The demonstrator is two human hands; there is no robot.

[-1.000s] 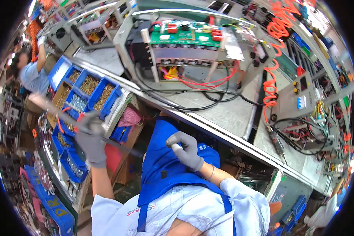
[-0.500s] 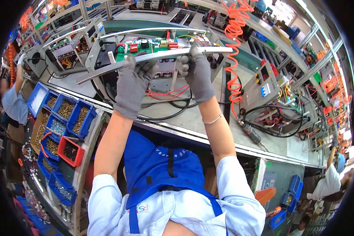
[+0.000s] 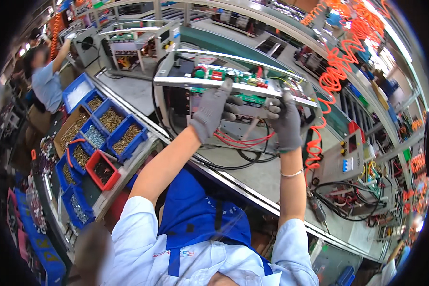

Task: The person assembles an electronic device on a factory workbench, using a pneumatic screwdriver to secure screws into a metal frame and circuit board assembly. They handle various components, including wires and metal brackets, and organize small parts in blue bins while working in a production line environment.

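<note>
A long silvery metal bar (image 3: 186, 82) runs along the near top side of an open metal chassis (image 3: 163, 102), its ends meeting the chassis's end panels. My left hand (image 3: 213, 113), in a grey glove, pinches the bar near its middle, thumb along the upper face and fingers below. Toward the bar's right end, my right hand (image 3: 287, 123), gloved alike, grips it the same way with fingers curled. Behind the bar, a green circuit board (image 3: 202, 72) with red and black parts shows inside the chassis. Red wires (image 3: 243, 141) loop out at the near side, under my hands.
Blue bins (image 3: 128, 151) of screws and a red bin (image 3: 102, 187) stand at left. An orange coiled hose (image 3: 314, 148) hangs at right, above a power screwdriver (image 3: 321, 209). Similar units (image 3: 121, 52) stand at far left and right. A co-worker (image 3: 47, 86) is at the left.
The bar, tilted and overhanging the chassis before, has come down level with its near top edge, both hands still holding it. The whole view has shifted, moving the bench rightward in the picture.
</note>
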